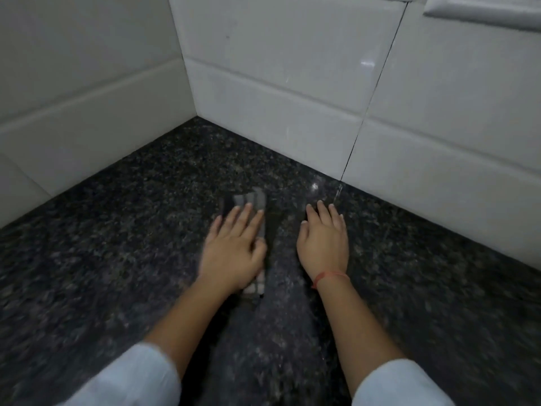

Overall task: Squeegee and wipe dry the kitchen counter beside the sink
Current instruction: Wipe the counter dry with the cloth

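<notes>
The dark speckled granite counter (117,259) fills the lower view and runs into a tiled corner. My left hand (234,250) lies flat, fingers spread, pressing a grey-and-white checked cloth (254,199) onto the counter. The cloth shows beyond my fingertips and again under my wrist. The hand and cloth are blurred. My right hand (323,238) rests palm down on the bare counter to the right of the cloth, fingers together, holding nothing. A red thread circles its wrist. No squeegee or sink is in view.
White tiled walls (278,83) meet at a corner behind the counter, close beyond my fingertips. A pale ledge or fixture edge (483,10) juts out at the top right. A wet glint (336,191) lies near the right wall.
</notes>
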